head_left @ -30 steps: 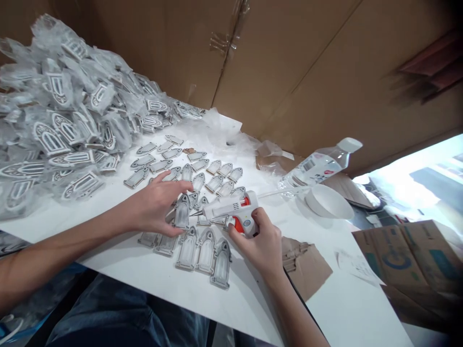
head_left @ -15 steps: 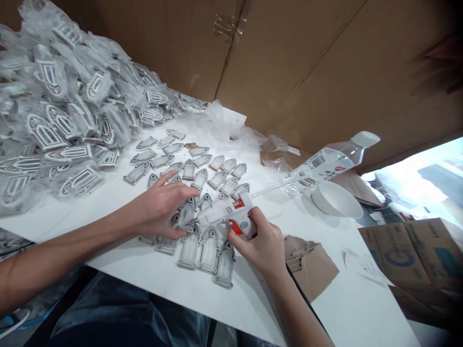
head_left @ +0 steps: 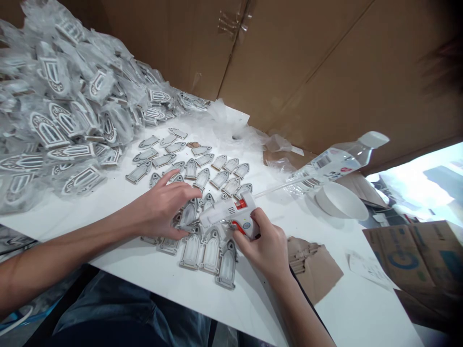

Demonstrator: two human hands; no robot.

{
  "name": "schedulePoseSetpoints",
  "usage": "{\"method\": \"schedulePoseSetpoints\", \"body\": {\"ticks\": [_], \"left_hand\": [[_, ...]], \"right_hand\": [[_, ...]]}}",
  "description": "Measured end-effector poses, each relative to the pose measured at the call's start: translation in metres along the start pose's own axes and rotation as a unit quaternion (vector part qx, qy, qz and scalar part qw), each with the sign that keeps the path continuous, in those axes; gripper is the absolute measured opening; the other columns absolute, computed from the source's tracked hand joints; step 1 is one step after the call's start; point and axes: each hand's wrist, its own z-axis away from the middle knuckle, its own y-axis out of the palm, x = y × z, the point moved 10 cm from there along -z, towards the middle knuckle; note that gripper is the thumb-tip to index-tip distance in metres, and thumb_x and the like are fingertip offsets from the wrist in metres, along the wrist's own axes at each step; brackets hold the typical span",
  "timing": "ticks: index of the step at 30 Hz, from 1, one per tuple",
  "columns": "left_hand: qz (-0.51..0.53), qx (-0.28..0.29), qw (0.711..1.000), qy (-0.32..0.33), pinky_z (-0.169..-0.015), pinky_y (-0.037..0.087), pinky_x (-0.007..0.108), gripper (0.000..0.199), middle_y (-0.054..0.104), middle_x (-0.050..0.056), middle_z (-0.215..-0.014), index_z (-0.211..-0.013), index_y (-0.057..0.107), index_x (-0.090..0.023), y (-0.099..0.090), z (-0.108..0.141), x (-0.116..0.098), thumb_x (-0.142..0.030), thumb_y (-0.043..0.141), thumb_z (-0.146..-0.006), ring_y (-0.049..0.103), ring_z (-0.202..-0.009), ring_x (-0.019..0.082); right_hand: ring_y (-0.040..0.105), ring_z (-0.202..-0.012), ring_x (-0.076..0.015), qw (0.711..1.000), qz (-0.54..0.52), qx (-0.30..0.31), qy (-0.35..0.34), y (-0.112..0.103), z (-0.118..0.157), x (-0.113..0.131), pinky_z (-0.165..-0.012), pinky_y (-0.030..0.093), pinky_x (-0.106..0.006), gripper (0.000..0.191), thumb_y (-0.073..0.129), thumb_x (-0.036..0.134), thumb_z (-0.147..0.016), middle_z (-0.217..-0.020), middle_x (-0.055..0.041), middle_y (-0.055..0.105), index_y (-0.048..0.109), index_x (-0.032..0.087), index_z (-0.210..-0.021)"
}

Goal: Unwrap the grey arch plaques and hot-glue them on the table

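Observation:
My right hand point(head_left: 269, 241) is wrapped round the handle of a white and red hot glue gun point(head_left: 226, 212), a clear glue stick poking out behind. The gun's metal nozzle points left, at the lower edge of a small grey arched window-shaped piece point(head_left: 189, 211). Around that piece curve the thumb and fingers of my left hand point(head_left: 164, 207), gripping it by its edges; one finger is raised. Close by, several similar arched pieces point(head_left: 191, 250) lie in rows on the white table point(head_left: 144, 279). Part of the held piece is hidden by the fingers.
A heap of plastic-wrapped arched pieces point(head_left: 72, 106) fills the left side. To the right are a lying plastic bottle point(head_left: 336, 159), a white bowl point(head_left: 340, 202) and torn cardboard point(head_left: 318, 274). Tall cardboard point(head_left: 289, 62) stands behind; a printed box point(head_left: 405, 255) sits beyond the table.
The whole view has shifted slightly, so everything appears a little further right. Both hands keep their hold, and the nozzle stays at the piece's lower edge.

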Motion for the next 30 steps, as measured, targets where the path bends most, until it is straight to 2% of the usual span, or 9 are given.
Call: {"method": "schedulePoseSetpoints", "body": {"ticks": [11,19,25,30], "left_hand": [[-0.011,0.003,1.0,-0.002,-0.115,0.015,0.054,0.063,0.06,0.008,-0.116,-0.122,0.035,-0.02,-0.001,0.001,0.002,-0.034,0.068,-0.071,0.055,-0.115,0.023],[-0.026,-0.011,1.0,-0.01,-0.114,0.018,0.054,0.064,0.058,0.01,-0.119,-0.122,0.034,-0.019,-0.005,0.003,0.009,-0.037,0.068,-0.071,0.057,-0.112,0.023],[-0.022,-0.001,1.0,-0.02,-0.115,0.017,0.054,0.065,0.058,0.01,-0.119,-0.124,0.034,-0.018,-0.003,0.002,0.009,-0.036,0.067,-0.071,0.057,-0.11,0.023],[-0.01,0.003,1.0,-0.011,-0.115,0.016,0.053,0.07,0.06,0.009,-0.114,-0.125,0.032,-0.018,0.001,0.002,0.005,-0.039,0.068,-0.069,0.06,-0.104,0.022]], "right_hand": [[0.033,-0.042,-0.0064,0.998,0.034,-0.056,-0.018,-0.012,-0.001,0.008,-0.045,0.026,-0.019,0.03,0.058,0.042,-0.069,-0.049,0.0067,0.041,0.038,0.02,-0.072],[0.033,-0.043,-0.0067,0.999,0.023,-0.041,0.002,-0.01,0.0,0.002,-0.045,0.026,-0.02,0.03,0.059,0.042,-0.069,-0.05,0.0072,0.038,0.04,0.02,-0.074],[0.033,-0.042,-0.0066,0.999,0.011,-0.039,0.005,-0.011,-0.001,0.003,-0.045,0.027,-0.02,0.03,0.06,0.042,-0.069,-0.051,0.0073,0.039,0.04,0.02,-0.074],[0.031,-0.041,-0.006,0.998,0.003,-0.067,0.022,-0.016,-0.002,0.0,-0.044,0.028,-0.019,0.033,0.062,0.041,-0.066,-0.049,0.0086,0.034,0.037,0.02,-0.071]]}}
